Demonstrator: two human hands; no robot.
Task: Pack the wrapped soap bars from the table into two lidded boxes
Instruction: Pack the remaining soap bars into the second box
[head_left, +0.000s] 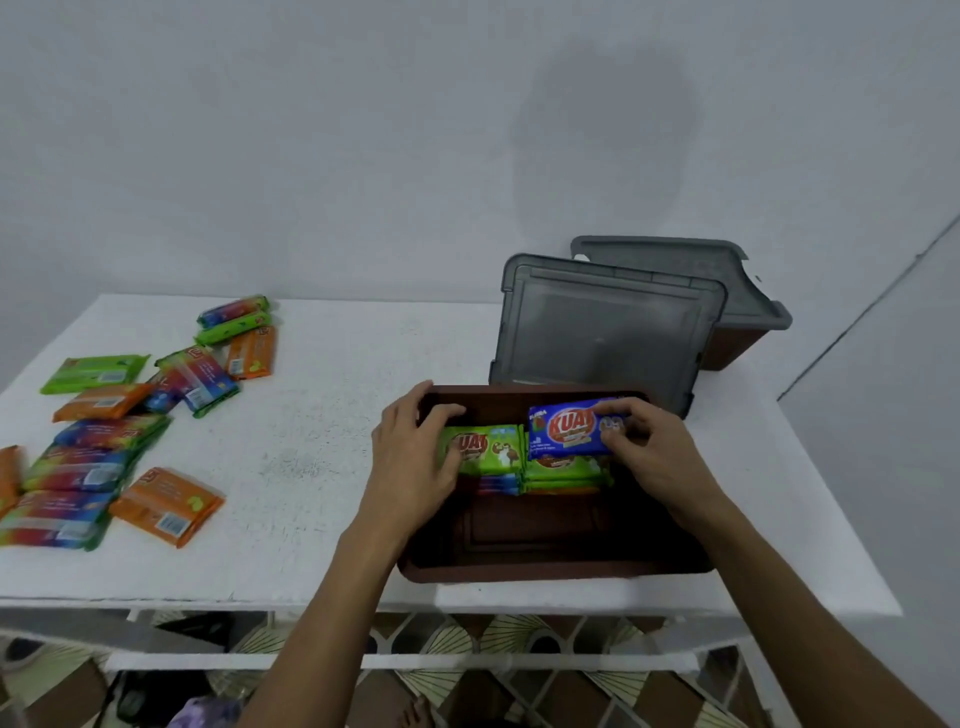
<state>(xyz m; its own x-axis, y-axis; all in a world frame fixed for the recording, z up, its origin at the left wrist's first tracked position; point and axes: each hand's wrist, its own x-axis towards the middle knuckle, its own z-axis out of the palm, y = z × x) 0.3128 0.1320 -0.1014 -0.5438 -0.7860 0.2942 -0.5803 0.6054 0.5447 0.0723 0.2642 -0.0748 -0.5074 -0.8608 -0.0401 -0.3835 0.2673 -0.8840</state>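
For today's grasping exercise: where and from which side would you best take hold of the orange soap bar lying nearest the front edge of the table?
Probably from above, pinching across its two long edges near the middle. The orange soap bar lies flat on the table, its short ends are floppy wrapper seals, and its right side is open, away from the rainbow-wrapped bars.

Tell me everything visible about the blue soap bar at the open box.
The blue soap bar is a rectangular bar in glossy blue wrapping with red-and-yellow KUAT lettering facing up. It lies roughly flat on top of a stack of green-wrapped bars in the far right part of the brown box. The right hand pinches its right end; the left hand is on a green bar beside it.
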